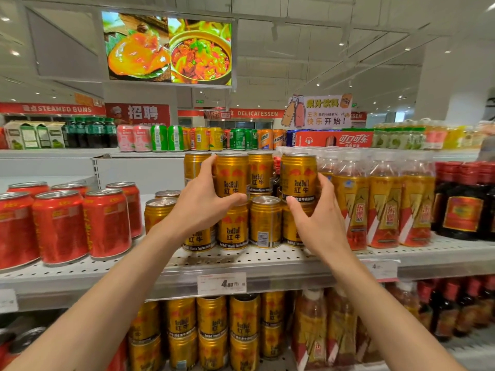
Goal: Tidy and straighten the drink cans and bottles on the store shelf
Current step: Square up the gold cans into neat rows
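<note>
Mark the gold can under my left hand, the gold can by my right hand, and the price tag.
Left gold can [232, 178], head view: its printed front.
Right gold can [298, 175], head view: its printed front.
Price tag [221, 283], head view: its middle, on the shelf edge.

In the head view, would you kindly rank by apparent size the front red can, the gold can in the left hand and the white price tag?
1. Front red can, though it is nearer the camera.
2. Gold can in the left hand.
3. Price tag, close to the gold can.
</note>
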`<control>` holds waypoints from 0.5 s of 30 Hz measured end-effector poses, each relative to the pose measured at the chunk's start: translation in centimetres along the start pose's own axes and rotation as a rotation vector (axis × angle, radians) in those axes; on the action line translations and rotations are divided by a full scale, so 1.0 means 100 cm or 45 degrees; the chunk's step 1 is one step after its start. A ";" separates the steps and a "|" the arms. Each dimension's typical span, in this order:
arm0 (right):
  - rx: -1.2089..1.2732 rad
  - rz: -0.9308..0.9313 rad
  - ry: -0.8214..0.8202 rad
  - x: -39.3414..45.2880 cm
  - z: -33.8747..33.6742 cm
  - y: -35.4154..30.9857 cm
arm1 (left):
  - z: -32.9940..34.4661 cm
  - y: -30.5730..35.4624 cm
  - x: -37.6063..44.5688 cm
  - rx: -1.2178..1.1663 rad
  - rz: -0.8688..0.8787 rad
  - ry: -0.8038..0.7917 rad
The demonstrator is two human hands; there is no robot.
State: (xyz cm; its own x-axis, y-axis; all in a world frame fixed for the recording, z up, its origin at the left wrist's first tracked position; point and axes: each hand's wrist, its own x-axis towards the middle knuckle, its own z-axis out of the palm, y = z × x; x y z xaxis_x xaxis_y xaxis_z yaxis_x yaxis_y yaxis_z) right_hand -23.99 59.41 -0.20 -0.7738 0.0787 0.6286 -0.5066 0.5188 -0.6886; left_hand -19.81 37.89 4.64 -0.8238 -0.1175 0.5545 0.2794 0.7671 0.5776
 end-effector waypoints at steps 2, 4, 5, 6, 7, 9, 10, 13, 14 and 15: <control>0.007 0.010 -0.026 0.001 -0.002 0.000 | 0.002 0.000 0.000 0.003 -0.011 0.035; 0.029 0.012 -0.040 0.002 -0.004 0.001 | 0.005 0.000 0.000 0.009 -0.012 0.068; 0.040 0.011 -0.044 0.002 -0.004 0.002 | 0.006 0.001 0.000 0.006 -0.006 0.078; 0.046 0.012 -0.047 0.002 -0.004 0.003 | 0.007 0.001 0.001 0.004 -0.001 0.084; 0.049 0.012 -0.048 0.002 -0.004 0.003 | 0.008 0.002 0.002 -0.005 0.002 0.089; 0.049 0.007 -0.047 0.002 -0.003 0.004 | 0.009 0.006 0.004 -0.043 -0.005 0.099; 0.050 0.006 -0.044 0.002 -0.003 0.004 | 0.010 0.009 0.005 -0.053 0.000 0.100; 0.053 0.012 -0.046 0.001 -0.004 0.004 | 0.018 0.021 0.006 -0.028 0.034 0.064; 0.056 0.013 -0.051 0.001 -0.004 0.004 | 0.022 0.024 0.006 -0.016 0.036 0.050; 0.061 0.012 -0.056 0.001 -0.005 0.004 | 0.025 0.027 0.007 -0.003 0.037 0.038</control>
State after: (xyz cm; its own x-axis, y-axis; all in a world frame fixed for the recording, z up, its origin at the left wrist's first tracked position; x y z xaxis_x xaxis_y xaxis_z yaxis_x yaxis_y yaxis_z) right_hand -24.09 60.07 -0.27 -0.7939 0.0456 0.6063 -0.5160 0.4770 -0.7115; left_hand -20.87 41.45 5.06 -0.8001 -0.1138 0.5890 0.3043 0.7692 0.5620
